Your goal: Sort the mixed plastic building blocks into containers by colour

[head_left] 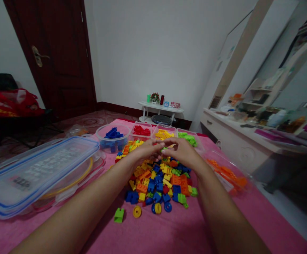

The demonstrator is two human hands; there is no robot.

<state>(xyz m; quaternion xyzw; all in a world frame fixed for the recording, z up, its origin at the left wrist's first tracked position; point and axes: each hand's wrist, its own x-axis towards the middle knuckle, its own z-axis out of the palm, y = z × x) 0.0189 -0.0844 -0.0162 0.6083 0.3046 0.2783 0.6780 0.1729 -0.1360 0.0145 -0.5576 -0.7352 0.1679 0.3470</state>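
My left hand (145, 151) and my right hand (181, 150) meet fingertip to fingertip above the far end of a heap of coloured toy bricks (160, 181) on a pink cloth (155, 233). Both hands have their fingers curled and pressed together around small pieces, with a bit of green and yellow showing between them; I cannot make out what the pieces are. Behind the hands stand clear tubs: blue bricks (112, 135), red bricks (142, 131), yellow bricks (164, 133), green bricks (188, 137). A tub of orange bricks (229, 173) lies to the right.
Stacked clear box lids (36, 169) with blue rims lie at the left. A loose green brick (119, 215) and a yellow wheel (136, 211) sit near the heap's front. A white dresser (238, 137) stands at the right, a small white side table (161, 107) behind, a dark door (60, 53) far left.
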